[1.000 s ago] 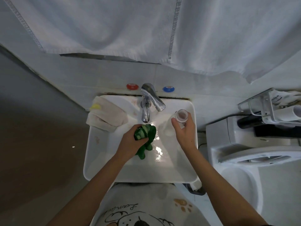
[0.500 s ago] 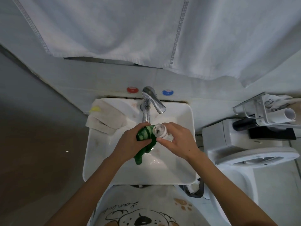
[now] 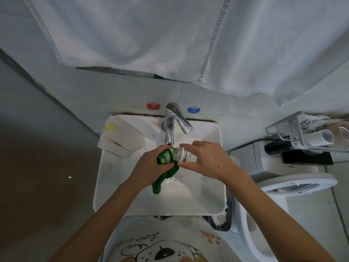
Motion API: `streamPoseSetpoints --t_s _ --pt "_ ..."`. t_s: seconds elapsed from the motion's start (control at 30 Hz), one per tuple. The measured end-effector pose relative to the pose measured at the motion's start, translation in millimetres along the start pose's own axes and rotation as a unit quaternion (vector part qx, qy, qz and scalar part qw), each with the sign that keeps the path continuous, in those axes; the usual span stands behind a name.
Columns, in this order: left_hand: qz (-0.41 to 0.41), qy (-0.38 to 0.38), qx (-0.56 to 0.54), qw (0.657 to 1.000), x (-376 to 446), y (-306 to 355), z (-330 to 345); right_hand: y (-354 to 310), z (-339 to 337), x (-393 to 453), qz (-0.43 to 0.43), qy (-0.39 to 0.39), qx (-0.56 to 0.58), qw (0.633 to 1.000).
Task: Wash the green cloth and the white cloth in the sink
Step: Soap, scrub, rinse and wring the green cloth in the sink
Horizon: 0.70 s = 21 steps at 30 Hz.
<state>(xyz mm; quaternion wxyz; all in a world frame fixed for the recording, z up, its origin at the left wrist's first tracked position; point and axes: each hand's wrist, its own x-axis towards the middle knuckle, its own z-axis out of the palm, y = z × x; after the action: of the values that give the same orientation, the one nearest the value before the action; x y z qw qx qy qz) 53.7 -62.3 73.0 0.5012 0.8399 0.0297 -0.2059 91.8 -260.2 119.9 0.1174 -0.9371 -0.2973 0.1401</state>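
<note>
My left hand (image 3: 151,165) grips the bunched green cloth (image 3: 166,173) over the white sink (image 3: 117,186), just below the chrome tap (image 3: 172,125). One end of the cloth hangs down toward the basin. My right hand (image 3: 205,159) holds a small clear bottle (image 3: 181,154), tipped on its side with its open mouth against the top of the green cloth. The white cloth (image 3: 120,140) lies folded on the sink's back left corner, with a yellow bit on it.
A large white towel (image 3: 170,35) hangs above the sink. Red and blue knobs (image 3: 153,106) sit on the wall behind the tap. A toilet (image 3: 294,178) stands to the right, under a wire rack (image 3: 309,133) with rolls. A grey bin (image 3: 221,222) sits below the sink.
My right hand brought the clear bottle from the sink's right side over to the green cloth and tipped it onto the cloth. My left hand stayed on the cloth.
</note>
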Motion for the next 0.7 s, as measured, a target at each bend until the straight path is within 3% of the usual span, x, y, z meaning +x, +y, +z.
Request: streamPoseSetpoints --t_s 0.7 --pt "0.003 -0.004 -0.044 0.999 1.4 -7.5 5.7 -14.9 -15.6 4.8 0.020 -0.053 -0.058 0.997"
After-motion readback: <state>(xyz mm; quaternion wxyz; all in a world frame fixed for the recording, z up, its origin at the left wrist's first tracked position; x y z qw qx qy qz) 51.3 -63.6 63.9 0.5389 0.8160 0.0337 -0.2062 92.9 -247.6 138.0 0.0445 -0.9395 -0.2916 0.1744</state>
